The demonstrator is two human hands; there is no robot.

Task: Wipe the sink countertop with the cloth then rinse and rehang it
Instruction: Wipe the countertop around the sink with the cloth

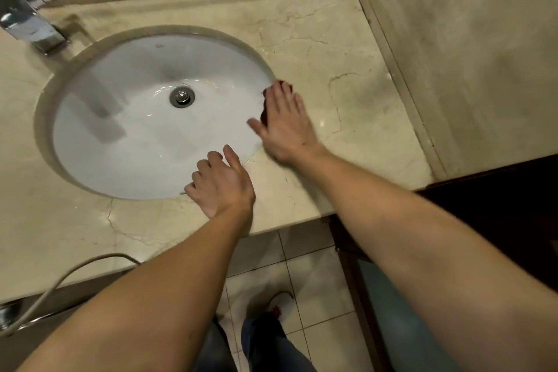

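Observation:
A dark red cloth (265, 112) lies at the right rim of the white oval sink (145, 136), mostly hidden under my right hand (283, 127). That hand lies flat on the cloth with straight, spread fingers, pressing it against the beige marble countertop (347, 93). My left hand (220, 184) rests on the sink's front rim, fingers loosely bent over the edge and holding nothing. The chrome faucet (27, 15) stands at the far left behind the basin.
A beige wall (468, 54) closes the counter on the right and at the back. The counter's front edge runs below my left wrist, with tiled floor (302, 275) beneath. A grey hose (60, 278) crosses the lower left. A dark wooden frame (498, 190) stands at right.

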